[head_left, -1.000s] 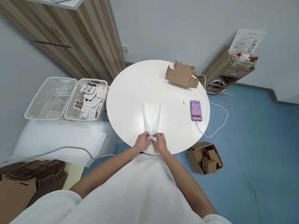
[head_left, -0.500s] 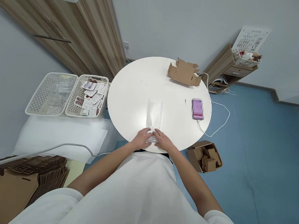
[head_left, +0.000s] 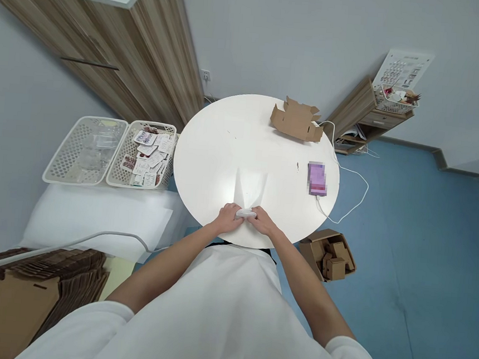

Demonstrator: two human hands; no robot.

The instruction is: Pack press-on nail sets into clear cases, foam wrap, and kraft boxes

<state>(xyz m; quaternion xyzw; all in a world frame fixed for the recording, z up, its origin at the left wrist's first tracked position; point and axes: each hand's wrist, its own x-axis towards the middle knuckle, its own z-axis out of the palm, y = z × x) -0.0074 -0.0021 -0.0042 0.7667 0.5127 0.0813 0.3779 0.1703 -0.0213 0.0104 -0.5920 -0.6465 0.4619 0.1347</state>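
On the round white table (head_left: 209,143), near its front edge, lies a thin, whitish, see-through wrapping sheet (head_left: 251,185). Its near end is rolled into a small white bundle (head_left: 245,214); what sits inside cannot be made out. My left hand (head_left: 228,219) grips the bundle's left end with bent fingers. At the right end, my right hand (head_left: 262,220) holds it the same way. The far part of the sheet spreads away from me, its sides slightly raised.
An unfolded brown carton (head_left: 297,120) lies at the table's back right, near a purple blurred device (head_left: 317,179) with a white cable. Left stand a basket of cards (head_left: 149,157) and a basket of clear packets (head_left: 86,152). A box of small cartons (head_left: 328,254) sits on the floor.
The near end of the sheet has been rolled up and lifted slightly, and less of it lies flat. My fingers have moved from on top to the bundle's two ends.
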